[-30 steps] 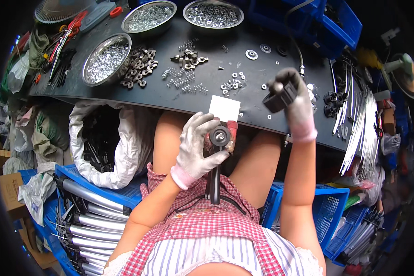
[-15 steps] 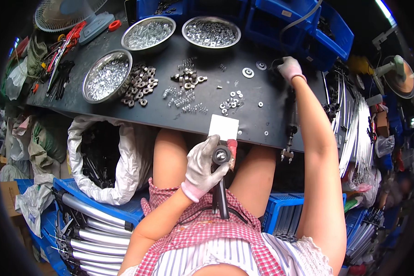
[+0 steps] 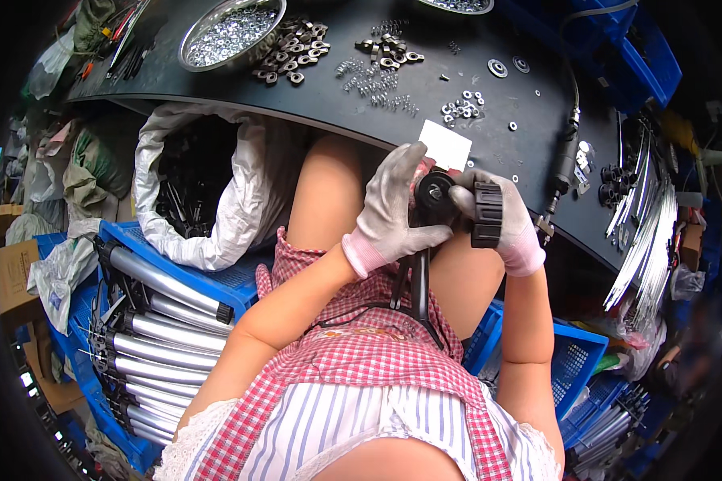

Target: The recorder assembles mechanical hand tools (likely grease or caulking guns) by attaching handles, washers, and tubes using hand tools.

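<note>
My left hand (image 3: 388,207), in a pale glove with a pink cuff, is wrapped around a black assembly with a round top (image 3: 436,192) and thin black legs. It is held upright over my lap, just before the table edge. My right hand (image 3: 518,232), gloved alike, grips a black ribbed knob (image 3: 487,215), held on its side right beside the assembly's top. The right fingertips reach to the rim of that top. A white card (image 3: 445,146) stands out behind the assembly at the table edge. The side of the assembly facing away from me is hidden.
On the dark table (image 3: 425,48) lie springs (image 3: 377,82), metal eye fittings (image 3: 297,52) and small washers (image 3: 463,108). A steel bowl (image 3: 231,34) holds shiny nuts. At the right lies an inline power driver (image 3: 567,156). Crates of silver tubes (image 3: 168,326) stand at the left.
My right hand has come back from the far right of the table to the assembly, now with a ribbed knob in it. The view has shifted downward and left.
</note>
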Action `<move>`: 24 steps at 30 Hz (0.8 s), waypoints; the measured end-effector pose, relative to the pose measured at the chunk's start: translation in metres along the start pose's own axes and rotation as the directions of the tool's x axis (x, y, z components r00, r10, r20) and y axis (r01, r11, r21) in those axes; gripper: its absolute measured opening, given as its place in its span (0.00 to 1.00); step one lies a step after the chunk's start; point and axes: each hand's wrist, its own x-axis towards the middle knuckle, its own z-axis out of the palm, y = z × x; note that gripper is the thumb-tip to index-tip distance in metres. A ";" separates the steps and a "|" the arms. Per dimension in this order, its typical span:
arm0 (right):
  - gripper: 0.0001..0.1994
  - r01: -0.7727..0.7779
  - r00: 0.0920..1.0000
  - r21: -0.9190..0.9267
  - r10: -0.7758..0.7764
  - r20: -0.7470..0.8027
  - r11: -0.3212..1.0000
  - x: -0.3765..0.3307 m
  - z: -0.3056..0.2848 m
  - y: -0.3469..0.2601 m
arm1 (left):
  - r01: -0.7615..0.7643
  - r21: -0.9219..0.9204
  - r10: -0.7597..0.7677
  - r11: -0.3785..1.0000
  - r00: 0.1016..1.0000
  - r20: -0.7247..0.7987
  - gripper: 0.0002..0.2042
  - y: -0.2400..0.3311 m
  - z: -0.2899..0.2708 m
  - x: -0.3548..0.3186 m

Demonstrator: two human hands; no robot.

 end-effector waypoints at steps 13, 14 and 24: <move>0.17 0.329 0.924 0.644 -0.093 -0.372 0.691 -0.023 0.011 0.043 | 0.036 0.202 -0.052 0.979 0.996 0.075 0.27 -0.003 -0.005 0.005; 0.16 0.329 0.913 0.517 -0.128 -0.386 0.790 -0.020 0.010 0.045 | 0.017 0.223 -0.034 0.975 0.997 0.072 0.26 -0.004 -0.006 0.006; 0.12 0.242 0.878 -0.440 -0.388 -0.280 0.865 0.018 0.020 0.014 | -0.058 0.309 0.018 0.949 0.991 0.131 0.33 -0.011 -0.014 0.014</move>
